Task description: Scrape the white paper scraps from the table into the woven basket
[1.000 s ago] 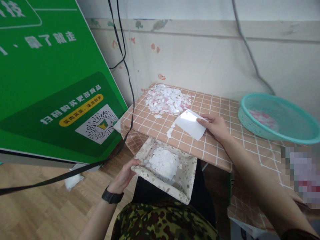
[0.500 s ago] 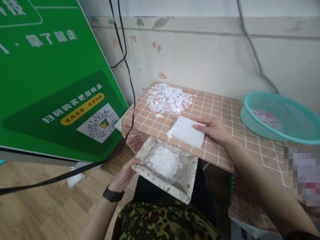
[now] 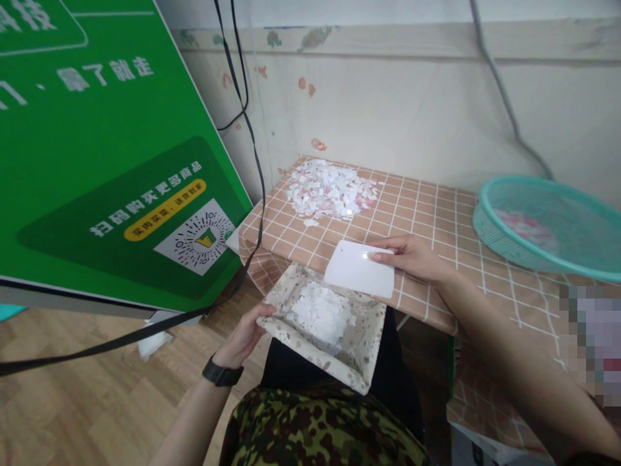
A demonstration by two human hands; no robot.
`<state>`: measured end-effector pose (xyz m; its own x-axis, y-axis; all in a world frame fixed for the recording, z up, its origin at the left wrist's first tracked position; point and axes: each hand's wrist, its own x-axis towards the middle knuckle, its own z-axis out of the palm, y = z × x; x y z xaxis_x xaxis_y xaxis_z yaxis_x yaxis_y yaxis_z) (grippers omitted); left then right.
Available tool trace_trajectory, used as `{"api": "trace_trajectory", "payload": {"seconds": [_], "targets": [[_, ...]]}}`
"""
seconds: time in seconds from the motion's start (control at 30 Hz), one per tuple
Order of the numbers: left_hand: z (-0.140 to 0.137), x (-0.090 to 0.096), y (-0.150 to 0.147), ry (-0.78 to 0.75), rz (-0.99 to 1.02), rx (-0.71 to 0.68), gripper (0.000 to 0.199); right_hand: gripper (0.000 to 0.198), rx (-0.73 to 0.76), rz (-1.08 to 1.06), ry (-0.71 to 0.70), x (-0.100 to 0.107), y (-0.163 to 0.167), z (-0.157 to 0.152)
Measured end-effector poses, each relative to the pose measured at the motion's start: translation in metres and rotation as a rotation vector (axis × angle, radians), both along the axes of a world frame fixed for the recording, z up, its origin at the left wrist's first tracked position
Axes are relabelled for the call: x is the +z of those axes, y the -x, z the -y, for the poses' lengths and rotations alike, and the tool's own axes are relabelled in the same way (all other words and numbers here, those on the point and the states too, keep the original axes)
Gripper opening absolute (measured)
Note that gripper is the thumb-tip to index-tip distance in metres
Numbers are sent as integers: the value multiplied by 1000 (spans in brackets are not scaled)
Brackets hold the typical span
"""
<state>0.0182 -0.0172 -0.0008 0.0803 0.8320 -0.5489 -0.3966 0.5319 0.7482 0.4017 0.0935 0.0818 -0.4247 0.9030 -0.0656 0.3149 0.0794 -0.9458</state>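
Note:
My left hand grips the left rim of a floral fabric tray, which sits just under the table's front edge, above my lap. White paper scraps are heaped inside it. My right hand is closed on a flat white plastic scraper with a small hole in one corner, thumb on top and fingers at its far edge. The scraper lies at the table edge, its front side over the tray's back rim. Farther back on the table is a larger pile of white and pinkish scraps.
A turquoise mesh basket with pinkish scraps stands on the checked tablecloth at right. A green sign leans in from the left, with black cables hanging beside it. The wall bounds the table's back.
My right hand has drawn the scraper toward me to the table's edge. The few scraps in front of it have left the tabletop. My left hand keeps its hold on the tray.

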Motion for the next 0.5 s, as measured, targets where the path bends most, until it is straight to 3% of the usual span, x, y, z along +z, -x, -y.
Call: {"api": "trace_trajectory", "payload": {"seconds": [0.17, 0.27, 0.4, 0.5], "targets": [[-3, -2, 8, 7, -13, 0, 20, 49, -247, -47, -65, -1, -1, -4], [-4, -3, 13, 2, -29, 28, 16, 49, -357, 5, -207, 11, 7, -13], [-3, -2, 17, -2, -43, 27, 17, 37, -364, 213, -545, 36, 35, -35], [-1, -2, 17, -1, -21, 22, 16, 31, -298, 340, -704, 46, 62, -52]]}}
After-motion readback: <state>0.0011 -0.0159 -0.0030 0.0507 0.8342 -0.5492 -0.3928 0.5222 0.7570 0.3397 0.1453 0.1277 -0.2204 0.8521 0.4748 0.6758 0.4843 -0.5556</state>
